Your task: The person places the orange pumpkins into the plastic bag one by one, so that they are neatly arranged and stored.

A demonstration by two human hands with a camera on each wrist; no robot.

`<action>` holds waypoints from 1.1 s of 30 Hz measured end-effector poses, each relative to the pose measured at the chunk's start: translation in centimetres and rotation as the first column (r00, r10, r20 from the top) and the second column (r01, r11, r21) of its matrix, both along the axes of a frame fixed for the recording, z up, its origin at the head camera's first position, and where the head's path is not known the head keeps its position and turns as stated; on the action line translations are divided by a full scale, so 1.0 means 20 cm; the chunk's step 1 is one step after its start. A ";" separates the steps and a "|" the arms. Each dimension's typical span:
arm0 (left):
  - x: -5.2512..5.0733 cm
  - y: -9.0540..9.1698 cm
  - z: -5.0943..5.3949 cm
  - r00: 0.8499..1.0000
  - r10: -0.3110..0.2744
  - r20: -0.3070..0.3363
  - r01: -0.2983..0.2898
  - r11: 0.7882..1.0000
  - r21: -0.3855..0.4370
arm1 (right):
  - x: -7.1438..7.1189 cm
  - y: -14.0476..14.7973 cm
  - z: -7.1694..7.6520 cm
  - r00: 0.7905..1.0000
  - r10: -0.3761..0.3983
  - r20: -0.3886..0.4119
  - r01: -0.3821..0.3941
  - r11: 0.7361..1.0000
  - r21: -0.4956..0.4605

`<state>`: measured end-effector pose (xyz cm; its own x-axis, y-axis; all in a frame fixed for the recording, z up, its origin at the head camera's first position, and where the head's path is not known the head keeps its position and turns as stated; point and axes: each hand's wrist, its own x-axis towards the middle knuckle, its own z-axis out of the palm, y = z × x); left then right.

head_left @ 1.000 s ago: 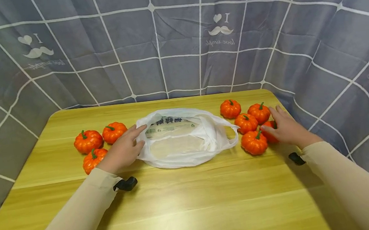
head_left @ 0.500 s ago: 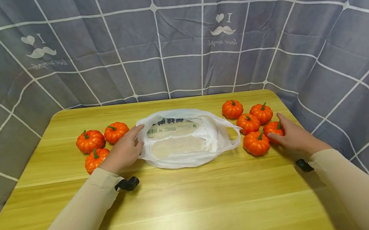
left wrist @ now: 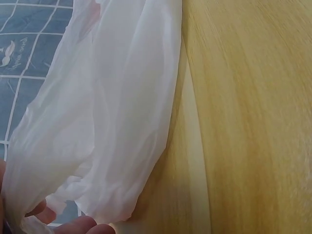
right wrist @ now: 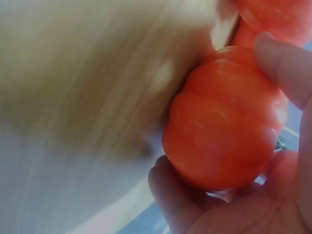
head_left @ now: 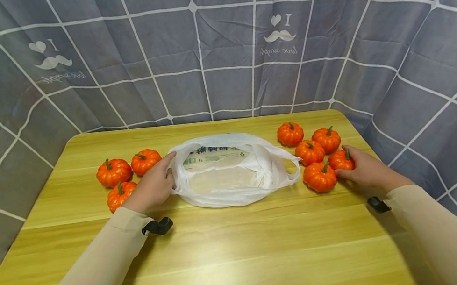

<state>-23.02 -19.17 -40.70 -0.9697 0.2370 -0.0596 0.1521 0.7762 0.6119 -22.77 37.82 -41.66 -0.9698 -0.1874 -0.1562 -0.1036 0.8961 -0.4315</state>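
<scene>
A white plastic bag [head_left: 226,199] lies with its mouth spread on the table, printed characters showing inside. My left hand [head_left: 152,187] is at the bag's left end; in the left wrist view its fingertips [left wrist: 80,225] curl at the gathered plastic [left wrist: 131,107], holding it. At the right, my right hand [head_left: 368,171] grips a small orange pumpkin [head_left: 341,161] with a green stem. The right wrist view shows this pumpkin [right wrist: 224,122] between thumb [right wrist: 285,63] and fingers [right wrist: 170,195], low by the tabletop.
Several more pumpkins [head_left: 320,177] sit close beside the gripped one. Three others [head_left: 114,173] stand left of the bag, near my left wrist. The wooden table [head_left: 241,254] ends at a grey checked curtain [head_left: 221,44] behind and at the sides.
My right hand has closed round the rightmost pumpkin, its thumb now on the near side. My left index finger has drawn in at the bag's rim. The view has shifted slightly.
</scene>
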 end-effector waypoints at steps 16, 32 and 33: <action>0.02 0.02 0.02 1.000 -0.004 -0.001 0.004 0.999 0.042 | -0.04 -0.13 0.22 0.983 -0.021 -0.181 0.006 0.997 -0.079; 0.02 0.02 0.03 1.000 -0.009 0.016 0.008 0.998 0.057 | -0.11 -0.58 0.42 0.982 0.047 -0.181 -0.077 0.984 -0.162; 0.02 0.02 0.03 1.000 -0.010 0.017 0.009 0.998 0.059 | -0.11 -0.61 0.42 0.982 0.057 -0.180 -0.087 0.983 -0.162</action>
